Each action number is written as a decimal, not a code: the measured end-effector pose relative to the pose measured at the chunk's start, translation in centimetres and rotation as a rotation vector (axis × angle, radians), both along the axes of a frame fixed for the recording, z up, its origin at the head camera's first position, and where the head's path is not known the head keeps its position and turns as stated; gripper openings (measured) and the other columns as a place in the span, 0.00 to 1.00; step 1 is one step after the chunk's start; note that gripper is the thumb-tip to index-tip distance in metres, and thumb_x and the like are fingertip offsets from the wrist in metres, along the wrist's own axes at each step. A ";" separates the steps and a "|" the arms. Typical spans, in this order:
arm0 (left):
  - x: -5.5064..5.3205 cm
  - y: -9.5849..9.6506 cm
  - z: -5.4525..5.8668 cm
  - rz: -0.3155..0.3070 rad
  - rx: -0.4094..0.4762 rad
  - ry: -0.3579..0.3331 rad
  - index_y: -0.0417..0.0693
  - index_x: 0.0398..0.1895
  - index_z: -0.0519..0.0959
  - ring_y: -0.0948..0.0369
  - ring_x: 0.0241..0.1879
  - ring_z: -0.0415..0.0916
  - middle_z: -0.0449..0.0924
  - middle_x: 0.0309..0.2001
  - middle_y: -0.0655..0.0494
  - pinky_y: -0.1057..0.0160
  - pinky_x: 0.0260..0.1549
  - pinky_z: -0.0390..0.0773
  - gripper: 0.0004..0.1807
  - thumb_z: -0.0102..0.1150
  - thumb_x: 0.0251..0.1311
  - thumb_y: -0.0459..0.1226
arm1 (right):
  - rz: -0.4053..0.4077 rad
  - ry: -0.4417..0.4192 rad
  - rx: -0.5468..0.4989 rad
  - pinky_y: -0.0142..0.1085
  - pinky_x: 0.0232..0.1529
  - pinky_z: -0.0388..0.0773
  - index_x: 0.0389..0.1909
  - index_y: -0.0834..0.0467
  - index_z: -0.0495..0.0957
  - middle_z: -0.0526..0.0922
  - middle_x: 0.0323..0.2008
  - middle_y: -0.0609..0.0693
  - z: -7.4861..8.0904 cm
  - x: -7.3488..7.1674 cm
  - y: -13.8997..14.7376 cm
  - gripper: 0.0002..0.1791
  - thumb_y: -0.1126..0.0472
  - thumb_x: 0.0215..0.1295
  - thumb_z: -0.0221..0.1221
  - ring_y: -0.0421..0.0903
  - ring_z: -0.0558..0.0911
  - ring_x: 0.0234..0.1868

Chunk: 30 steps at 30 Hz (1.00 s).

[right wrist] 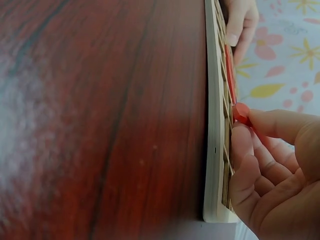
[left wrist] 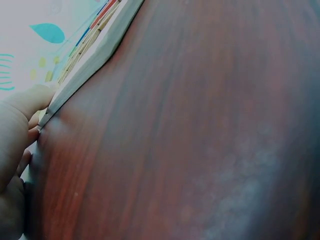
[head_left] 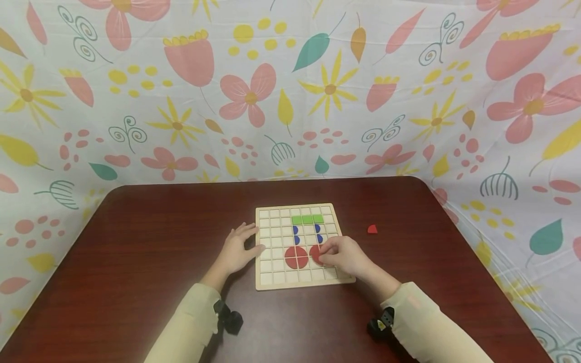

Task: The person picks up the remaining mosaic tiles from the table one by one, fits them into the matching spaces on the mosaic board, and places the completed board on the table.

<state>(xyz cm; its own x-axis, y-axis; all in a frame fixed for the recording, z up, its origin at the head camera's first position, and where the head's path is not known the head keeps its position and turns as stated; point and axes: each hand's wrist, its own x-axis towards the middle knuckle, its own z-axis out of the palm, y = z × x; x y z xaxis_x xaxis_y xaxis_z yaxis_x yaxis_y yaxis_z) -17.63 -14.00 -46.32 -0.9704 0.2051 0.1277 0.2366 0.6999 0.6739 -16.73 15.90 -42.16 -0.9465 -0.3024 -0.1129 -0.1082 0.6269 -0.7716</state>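
Note:
A square wooden grid board (head_left: 272,278) lies on the table. Between thumb and fingertips, my right hand (head_left: 347,257) pinches a small red quarter-circle piece (right wrist: 241,112) low over the board's right half. Part of a red disc (head_left: 314,253) shows beside those fingertips; the hand hides the rest. To its left, red quarter pieces form a full disc (head_left: 290,257). Three green squares (head_left: 307,219) make a row above, with blue half-circles (head_left: 297,239) in two columns below them. My left hand (head_left: 236,249), fingers extended, touches the board's left edge with its thumb.
One loose red quarter-circle piece (head_left: 372,229) rests on the dark wooden table (head_left: 159,242), right of the board. Behind the table hangs a flowered cloth (head_left: 290,101). Each wrist wears a black camera (head_left: 232,321).

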 end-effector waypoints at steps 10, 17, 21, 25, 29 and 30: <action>0.1 0.1 -0.1 0.002 0.018 0.028 0.39 0.61 0.73 0.44 0.71 0.54 0.68 0.65 0.43 0.38 0.68 0.46 0.31 0.64 0.55 0.44 | -0.001 0.048 0.069 0.31 0.26 0.71 0.29 0.58 0.82 0.81 0.23 0.46 -0.2 0.1 -0.5 0.03 0.64 0.52 0.66 0.40 0.75 0.25; 0.1 0.1 0.1 -0.001 0.018 0.030 0.39 0.61 0.73 0.44 0.71 0.54 0.68 0.65 0.42 0.38 0.68 0.46 0.30 0.63 0.55 0.44 | -0.014 0.061 0.119 0.31 0.22 0.68 0.25 0.55 0.81 0.78 0.20 0.45 -0.6 0.0 -0.8 0.03 0.64 0.52 0.67 0.40 0.72 0.22; 0.1 0.1 0.1 -0.004 0.017 0.032 0.39 0.61 0.73 0.43 0.71 0.54 0.68 0.65 0.42 0.37 0.68 0.47 0.31 0.63 0.56 0.44 | -0.021 0.060 0.141 0.30 0.20 0.65 0.23 0.53 0.81 0.75 0.18 0.45 -0.7 -0.1 -0.9 0.04 0.63 0.53 0.67 0.41 0.71 0.21; 0.1 0.1 0.1 -0.002 0.014 0.026 0.39 0.61 0.72 0.44 0.71 0.54 0.68 0.65 0.42 0.37 0.68 0.47 0.31 0.63 0.56 0.44 | -0.034 0.055 0.144 0.31 0.21 0.67 0.24 0.53 0.81 0.76 0.18 0.45 -0.5 -0.1 -0.9 0.04 0.63 0.53 0.67 0.42 0.72 0.21; 0.1 0.1 0.1 -0.001 0.008 0.017 0.39 0.61 0.72 0.44 0.71 0.54 0.68 0.65 0.43 0.38 0.68 0.47 0.31 0.63 0.56 0.44 | -0.053 0.066 0.145 0.32 0.26 0.70 0.26 0.54 0.82 0.78 0.20 0.45 -0.1 -0.1 -0.8 0.02 0.62 0.53 0.67 0.41 0.73 0.24; 0.1 0.0 0.1 -0.002 0.005 0.011 0.39 0.61 0.72 0.44 0.71 0.54 0.68 0.66 0.43 0.38 0.69 0.46 0.31 0.63 0.56 0.45 | -0.057 0.072 0.146 0.32 0.26 0.70 0.27 0.55 0.82 0.79 0.21 0.46 -0.1 -0.2 -0.7 0.02 0.62 0.53 0.66 0.41 0.74 0.25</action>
<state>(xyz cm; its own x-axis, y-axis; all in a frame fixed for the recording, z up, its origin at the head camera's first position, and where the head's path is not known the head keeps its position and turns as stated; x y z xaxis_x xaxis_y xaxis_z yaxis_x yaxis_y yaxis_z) -17.55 -13.95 -46.24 -0.9685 0.2063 0.1395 0.2454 0.6958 0.6750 -16.88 15.20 -42.24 -0.9687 -0.2337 -0.0833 -0.1210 0.7382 -0.6636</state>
